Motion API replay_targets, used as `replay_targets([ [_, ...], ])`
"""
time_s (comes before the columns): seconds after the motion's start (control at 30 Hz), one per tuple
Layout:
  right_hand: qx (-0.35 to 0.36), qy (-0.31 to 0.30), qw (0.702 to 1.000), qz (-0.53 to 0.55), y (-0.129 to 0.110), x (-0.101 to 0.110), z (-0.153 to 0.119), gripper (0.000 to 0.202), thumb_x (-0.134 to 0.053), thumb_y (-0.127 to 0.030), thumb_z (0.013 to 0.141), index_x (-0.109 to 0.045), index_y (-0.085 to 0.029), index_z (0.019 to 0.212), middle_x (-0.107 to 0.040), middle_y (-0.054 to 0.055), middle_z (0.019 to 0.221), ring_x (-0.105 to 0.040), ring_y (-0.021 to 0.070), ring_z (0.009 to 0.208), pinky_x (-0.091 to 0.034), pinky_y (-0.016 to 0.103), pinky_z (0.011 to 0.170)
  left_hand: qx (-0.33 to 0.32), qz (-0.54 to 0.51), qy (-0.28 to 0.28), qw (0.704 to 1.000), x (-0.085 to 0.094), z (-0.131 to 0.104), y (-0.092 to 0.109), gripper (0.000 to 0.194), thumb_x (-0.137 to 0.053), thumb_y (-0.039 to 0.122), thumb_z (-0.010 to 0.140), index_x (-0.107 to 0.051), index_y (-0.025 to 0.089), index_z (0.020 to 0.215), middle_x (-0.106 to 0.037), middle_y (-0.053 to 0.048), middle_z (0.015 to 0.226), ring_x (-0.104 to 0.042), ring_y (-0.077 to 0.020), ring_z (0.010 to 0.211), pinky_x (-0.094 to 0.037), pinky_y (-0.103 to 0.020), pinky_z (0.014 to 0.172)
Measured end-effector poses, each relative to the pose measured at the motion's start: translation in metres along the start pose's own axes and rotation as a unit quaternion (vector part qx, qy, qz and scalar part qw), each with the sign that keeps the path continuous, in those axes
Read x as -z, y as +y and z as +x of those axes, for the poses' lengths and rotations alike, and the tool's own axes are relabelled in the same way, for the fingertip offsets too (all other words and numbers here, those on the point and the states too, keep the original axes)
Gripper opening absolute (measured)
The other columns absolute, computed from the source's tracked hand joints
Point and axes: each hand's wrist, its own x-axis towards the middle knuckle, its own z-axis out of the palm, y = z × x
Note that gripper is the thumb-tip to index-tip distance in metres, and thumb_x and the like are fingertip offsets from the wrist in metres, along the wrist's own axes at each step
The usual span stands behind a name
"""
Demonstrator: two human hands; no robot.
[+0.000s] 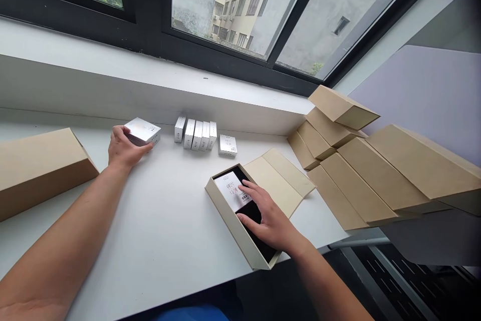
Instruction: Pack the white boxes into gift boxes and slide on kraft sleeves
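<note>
My left hand (125, 146) is closed around a small white printed box (143, 130) near the back of the white table, thumb along its front side. Over an opened beige gift box (229, 221) is my right hand (263, 213), fingers spread. Its fingertips touch or hover at the edge of a white printed box (230, 191) lying in the black inside of the gift box; whether they press on it I cannot tell. The gift box's lid flap (280, 176) lies folded out to the right.
Several small white boxes (195, 134) stand in a row by the back ledge, with one more white box (227, 145) lying flat beside them. Stacked brown cartons (361, 176) fill the right side. A large brown carton (41, 166) lies at the left. Windows are behind.
</note>
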Motion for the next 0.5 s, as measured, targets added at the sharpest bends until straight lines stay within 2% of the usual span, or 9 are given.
replay_targets([
  [0.07,0.019,0.029,0.999,0.008,-0.002,-0.001,-0.003,0.053,-0.062,-0.041,0.093,-0.048,-0.028,0.143,-0.044,0.010,0.155,-0.039,0.0289,0.146,-0.038,0.053,0.119,-0.008,-0.040,0.015,0.999,0.000,-0.003,0.004,0.078,-0.089,0.047,0.059,-0.036,0.023,0.110,-0.047,-0.007,0.119,-0.052,-0.0317,0.114,-0.046,-0.055,0.097],
  [0.13,0.033,0.062,0.997,0.020,-0.004,0.001,-0.006,0.050,-0.063,-0.039,0.094,-0.050,-0.029,0.141,-0.046,0.009,0.153,-0.041,0.0288,0.144,-0.037,0.054,0.118,-0.058,-0.115,0.052,0.990,0.001,-0.007,0.019,0.075,-0.089,0.041,0.059,-0.036,0.024,0.109,-0.048,-0.006,0.120,-0.054,-0.0285,0.114,-0.047,-0.052,0.099],
  [0.2,0.031,0.091,0.994,0.055,-0.007,0.007,-0.008,0.050,-0.064,-0.040,0.093,-0.050,-0.031,0.141,-0.046,0.008,0.153,-0.040,0.0290,0.144,-0.036,0.056,0.119,-0.129,-0.207,0.071,0.967,0.006,-0.013,0.045,0.071,-0.088,0.034,0.061,-0.035,0.025,0.108,-0.047,-0.006,0.125,-0.054,-0.0257,0.119,-0.046,-0.047,0.105],
  [0.23,0.022,0.101,0.991,0.089,-0.008,0.011,-0.008,0.051,-0.064,-0.040,0.094,-0.049,-0.033,0.142,-0.044,0.008,0.154,-0.039,0.0288,0.145,-0.035,0.056,0.119,-0.165,-0.247,0.061,0.953,0.009,-0.018,0.062,0.070,-0.087,0.032,0.061,-0.034,0.026,0.107,-0.046,-0.006,0.127,-0.053,-0.0250,0.123,-0.047,-0.045,0.105],
  [0.3,0.002,0.113,0.972,0.206,-0.013,0.024,-0.005,0.051,-0.060,-0.045,0.096,-0.046,-0.035,0.144,-0.041,0.006,0.157,-0.038,0.0286,0.145,-0.038,0.055,0.117,-0.228,-0.304,-0.026,0.925,0.018,-0.033,0.100,0.068,-0.086,0.027,0.062,-0.034,0.027,0.107,-0.048,-0.005,0.124,-0.053,-0.0249,0.124,-0.053,-0.041,0.098],
  [0.37,0.000,0.106,0.924,0.367,-0.018,0.039,0.000,0.054,-0.055,-0.055,0.096,-0.044,-0.034,0.144,-0.039,0.007,0.158,-0.039,0.0300,0.144,-0.045,0.053,0.110,-0.286,-0.318,-0.183,0.885,0.025,-0.058,0.134,0.065,-0.084,0.024,0.063,-0.035,0.028,0.106,-0.053,-0.003,0.116,-0.059,-0.0246,0.117,-0.059,-0.036,0.083],
  [0.43,0.014,0.052,0.861,0.505,-0.024,0.053,0.005,0.065,-0.055,-0.067,0.090,-0.044,-0.032,0.144,-0.043,0.011,0.154,-0.046,0.0331,0.138,-0.052,0.051,0.100,-0.344,-0.304,-0.325,0.827,0.026,-0.092,0.159,0.062,-0.083,0.022,0.064,-0.038,0.029,0.107,-0.054,-0.006,0.122,-0.059,-0.0255,0.117,-0.060,-0.034,0.079],
  [0.5,0.012,-0.040,0.825,0.564,-0.028,0.062,0.006,0.075,-0.064,-0.069,0.082,-0.045,-0.029,0.143,-0.055,0.012,0.141,-0.058,0.0326,0.123,-0.056,0.045,0.088,-0.401,-0.317,-0.401,0.760,0.018,-0.127,0.171,0.067,-0.084,0.021,0.061,-0.040,0.030,0.112,-0.048,-0.009,0.137,-0.052,-0.0284,0.128,-0.059,-0.036,0.086],
])
